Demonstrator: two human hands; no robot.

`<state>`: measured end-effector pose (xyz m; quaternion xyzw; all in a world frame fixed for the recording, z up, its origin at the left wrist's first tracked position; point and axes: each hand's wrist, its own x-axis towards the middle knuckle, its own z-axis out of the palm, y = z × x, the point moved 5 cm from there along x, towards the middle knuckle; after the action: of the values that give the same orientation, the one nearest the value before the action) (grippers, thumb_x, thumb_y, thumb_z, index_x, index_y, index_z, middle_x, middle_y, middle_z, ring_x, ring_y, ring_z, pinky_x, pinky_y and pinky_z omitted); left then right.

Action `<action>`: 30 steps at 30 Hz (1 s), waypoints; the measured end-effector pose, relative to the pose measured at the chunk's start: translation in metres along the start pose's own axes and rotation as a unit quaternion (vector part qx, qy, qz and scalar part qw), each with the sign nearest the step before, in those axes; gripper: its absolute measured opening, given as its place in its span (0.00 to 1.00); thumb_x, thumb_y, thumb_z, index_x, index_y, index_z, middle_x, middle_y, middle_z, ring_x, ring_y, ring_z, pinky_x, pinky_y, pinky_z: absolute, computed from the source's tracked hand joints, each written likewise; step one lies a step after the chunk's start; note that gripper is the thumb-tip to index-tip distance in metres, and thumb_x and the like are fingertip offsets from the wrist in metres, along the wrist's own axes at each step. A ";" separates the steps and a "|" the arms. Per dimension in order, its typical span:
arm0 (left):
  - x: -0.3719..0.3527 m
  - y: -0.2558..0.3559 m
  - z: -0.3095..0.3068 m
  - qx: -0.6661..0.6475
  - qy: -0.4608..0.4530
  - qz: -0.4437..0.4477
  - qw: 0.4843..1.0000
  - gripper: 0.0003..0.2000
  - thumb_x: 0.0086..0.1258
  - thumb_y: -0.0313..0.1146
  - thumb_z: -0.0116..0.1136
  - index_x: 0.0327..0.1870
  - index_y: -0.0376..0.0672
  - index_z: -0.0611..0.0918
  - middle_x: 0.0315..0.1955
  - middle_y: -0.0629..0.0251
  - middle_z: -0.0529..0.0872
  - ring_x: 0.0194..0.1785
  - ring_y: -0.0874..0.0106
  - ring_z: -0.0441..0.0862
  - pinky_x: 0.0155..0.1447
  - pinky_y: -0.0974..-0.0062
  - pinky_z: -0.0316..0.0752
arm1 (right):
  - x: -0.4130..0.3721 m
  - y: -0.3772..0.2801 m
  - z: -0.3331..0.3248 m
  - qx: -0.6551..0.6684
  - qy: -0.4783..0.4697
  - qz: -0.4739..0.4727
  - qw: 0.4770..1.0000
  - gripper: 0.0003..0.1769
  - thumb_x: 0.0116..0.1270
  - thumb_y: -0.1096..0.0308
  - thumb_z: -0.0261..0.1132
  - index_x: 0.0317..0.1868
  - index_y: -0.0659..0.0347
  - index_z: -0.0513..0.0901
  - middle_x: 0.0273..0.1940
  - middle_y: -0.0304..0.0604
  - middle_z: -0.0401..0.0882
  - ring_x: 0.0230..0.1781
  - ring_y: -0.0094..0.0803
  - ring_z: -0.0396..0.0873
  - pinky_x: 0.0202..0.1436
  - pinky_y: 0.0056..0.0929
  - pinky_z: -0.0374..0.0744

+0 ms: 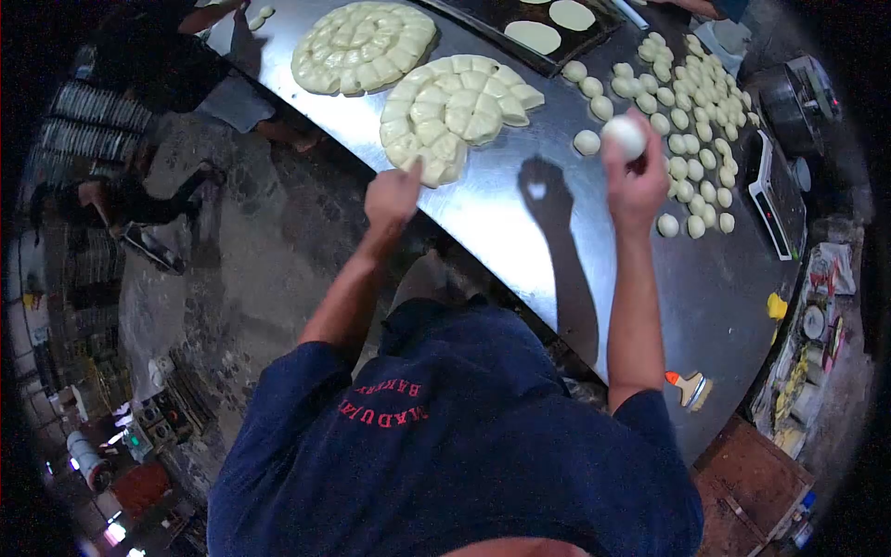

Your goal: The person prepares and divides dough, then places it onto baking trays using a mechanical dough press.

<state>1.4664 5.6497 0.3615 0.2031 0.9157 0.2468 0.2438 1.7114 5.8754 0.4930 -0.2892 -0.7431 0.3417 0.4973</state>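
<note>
My right hand (640,181) is raised above the metal table with a round white dough ball (624,137) in its curled fingers. At the near edge of the table my left hand (393,197) is closed, its fingertips at the lower end of a coil of joined dough pieces (455,107). The fingers are slightly blurred there. Beyond it lies a second, rounder coil of scored dough (364,46). Many loose dough balls (682,116) are spread to the right of my right hand, and one single ball (587,142) sits just left of it.
A dark baking tray (580,42) with flat dough rounds (533,37) stands at the back. A digital scale (772,200) and a metal pot (789,107) are on the right. A brush (689,390) lies near the front edge. Other people (153,70) are at the left.
</note>
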 end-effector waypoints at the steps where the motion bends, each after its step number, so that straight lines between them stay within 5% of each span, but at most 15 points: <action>1: 0.028 -0.027 0.011 0.037 0.016 -0.029 0.999 0.37 0.72 0.64 0.41 0.36 0.32 0.87 0.35 0.42 0.87 0.45 0.46 0.85 0.50 0.52 0.77 | 0.021 0.019 0.007 -0.009 0.010 -0.010 1.000 0.25 0.62 0.62 0.71 0.58 0.62 0.79 0.41 0.43 0.84 0.34 0.23 0.81 0.35 0.24 0.80; 3: 0.041 -0.023 0.026 0.015 0.105 -0.057 0.993 0.33 0.70 0.60 0.49 0.34 0.30 0.86 0.34 0.40 0.86 0.44 0.44 0.83 0.50 0.52 0.76 | 0.045 0.051 0.029 -0.164 -0.021 -0.015 0.986 0.28 0.63 0.57 0.70 0.60 0.63 0.77 0.41 0.49 0.83 0.32 0.33 0.83 0.39 0.30 0.81; 5: 0.045 0.001 0.040 -0.061 0.253 0.031 0.965 0.27 0.66 0.53 0.60 0.32 0.29 0.83 0.33 0.38 0.83 0.41 0.42 0.81 0.49 0.51 0.74 | 0.027 0.138 0.048 -0.365 -0.068 -0.059 0.927 0.26 0.64 0.57 0.68 0.59 0.60 0.79 0.43 0.51 0.83 0.32 0.41 0.83 0.42 0.36 0.80; 6: 0.046 0.010 0.047 -0.074 0.340 0.068 0.935 0.27 0.64 0.52 0.65 0.33 0.27 0.79 0.33 0.37 0.83 0.41 0.45 0.82 0.48 0.54 0.74 | 0.017 0.124 0.049 -0.300 -0.074 0.003 0.951 0.23 0.64 0.57 0.68 0.56 0.59 0.81 0.43 0.50 0.83 0.33 0.42 0.83 0.42 0.37 0.79; 10: 0.060 0.002 0.063 -0.273 0.339 -0.006 0.900 0.27 0.59 0.50 0.72 0.37 0.31 0.74 0.34 0.47 0.78 0.41 0.52 0.75 0.47 0.60 0.71 | -0.088 0.061 0.053 -0.123 -0.143 0.169 0.967 0.14 0.63 0.59 0.67 0.41 0.61 0.87 0.34 0.51 0.83 0.33 0.44 0.83 0.40 0.39 0.79; 14: -0.004 -0.034 0.042 -0.313 0.121 0.110 0.936 0.31 0.65 0.40 0.68 0.61 0.30 0.69 0.50 0.50 0.79 0.51 0.63 0.76 0.55 0.66 0.74 | -0.159 0.035 -0.040 -0.163 -0.250 0.105 0.949 0.08 0.64 0.66 0.67 0.41 0.59 0.88 0.31 0.49 0.83 0.28 0.42 0.82 0.34 0.35 0.78; 15: -0.021 -0.049 0.040 -0.337 0.062 0.100 0.934 0.26 0.68 0.36 0.64 0.61 0.31 0.71 0.51 0.51 0.81 0.51 0.67 0.77 0.53 0.68 0.74 | -0.172 0.035 -0.072 -0.152 -0.238 0.178 0.943 0.09 0.64 0.66 0.66 0.41 0.60 0.88 0.29 0.47 0.82 0.27 0.41 0.81 0.33 0.35 0.78; 16: -0.037 -0.056 0.034 -0.214 0.048 0.190 0.957 0.19 0.68 0.33 0.62 0.56 0.32 0.76 0.46 0.53 0.84 0.48 0.69 0.79 0.52 0.70 0.75 | -0.184 0.031 -0.102 -0.149 -0.199 0.223 0.942 0.09 0.64 0.68 0.66 0.40 0.62 0.88 0.29 0.47 0.84 0.27 0.36 0.83 0.33 0.32 0.79; 19: -0.076 -0.091 0.067 -0.172 -0.040 0.083 0.981 0.10 0.66 0.30 0.61 0.44 0.34 0.83 0.36 0.55 0.87 0.40 0.68 0.82 0.47 0.69 0.76 | -0.228 0.037 -0.165 -0.120 -0.094 0.313 0.937 0.09 0.64 0.70 0.66 0.41 0.63 0.88 0.31 0.46 0.86 0.30 0.30 0.84 0.35 0.28 0.80; 21: -0.110 -0.052 0.079 -0.083 -0.107 0.102 0.986 0.08 0.65 0.29 0.61 0.40 0.34 0.83 0.34 0.55 0.87 0.37 0.69 0.82 0.45 0.67 0.77 | -0.240 0.048 -0.167 -0.088 -0.054 0.339 0.935 0.08 0.65 0.70 0.66 0.40 0.65 0.88 0.33 0.46 0.87 0.33 0.28 0.85 0.39 0.27 0.81; 23: -0.125 0.000 0.088 -0.214 -0.110 0.231 0.943 0.11 0.62 0.31 0.63 0.41 0.34 0.80 0.33 0.58 0.83 0.38 0.70 0.79 0.45 0.69 0.76 | -0.238 0.063 -0.140 -0.014 -0.038 0.353 0.935 0.13 0.66 0.70 0.66 0.49 0.65 0.84 0.40 0.48 0.87 0.36 0.29 0.85 0.40 0.27 0.81; 26: -0.159 0.128 0.076 -0.232 -0.149 0.251 0.928 0.14 0.61 0.30 0.62 0.45 0.38 0.73 0.37 0.61 0.77 0.38 0.72 0.77 0.42 0.71 0.76 | -0.175 0.001 -0.096 0.102 0.011 0.228 0.968 0.20 0.70 0.66 0.62 0.60 0.62 0.77 0.47 0.49 0.82 0.41 0.33 0.83 0.45 0.30 0.80; 27: -0.175 0.157 0.089 -0.407 -0.267 0.164 0.858 0.15 0.64 0.24 0.59 0.50 0.42 0.71 0.37 0.63 0.79 0.38 0.75 0.78 0.41 0.78 0.76 | -0.150 -0.021 -0.095 0.099 0.020 0.154 0.983 0.21 0.71 0.65 0.61 0.62 0.62 0.75 0.47 0.50 0.81 0.42 0.36 0.82 0.47 0.31 0.80; 29: -0.210 0.213 0.092 -0.465 -0.347 0.201 0.789 0.18 0.61 0.19 0.59 0.50 0.44 0.69 0.40 0.62 0.79 0.37 0.76 0.78 0.39 0.83 0.74 | -0.117 -0.041 -0.119 -0.074 0.116 0.029 0.990 0.18 0.71 0.63 0.60 0.58 0.61 0.77 0.43 0.51 0.79 0.42 0.42 0.80 0.48 0.32 0.79; 30: -0.210 0.228 0.090 -0.467 -0.296 0.266 0.790 0.18 0.59 0.18 0.59 0.49 0.43 0.70 0.39 0.62 0.79 0.38 0.76 0.77 0.41 0.82 0.74 | -0.111 -0.039 -0.136 -0.076 0.189 0.000 0.979 0.14 0.67 0.65 0.64 0.51 0.61 0.80 0.39 0.51 0.79 0.37 0.47 0.79 0.44 0.35 0.79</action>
<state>1.7411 5.7600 0.4914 0.3629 0.4817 0.6273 0.4928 1.8730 5.7959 0.5010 -0.3859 -0.6594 0.2230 0.6054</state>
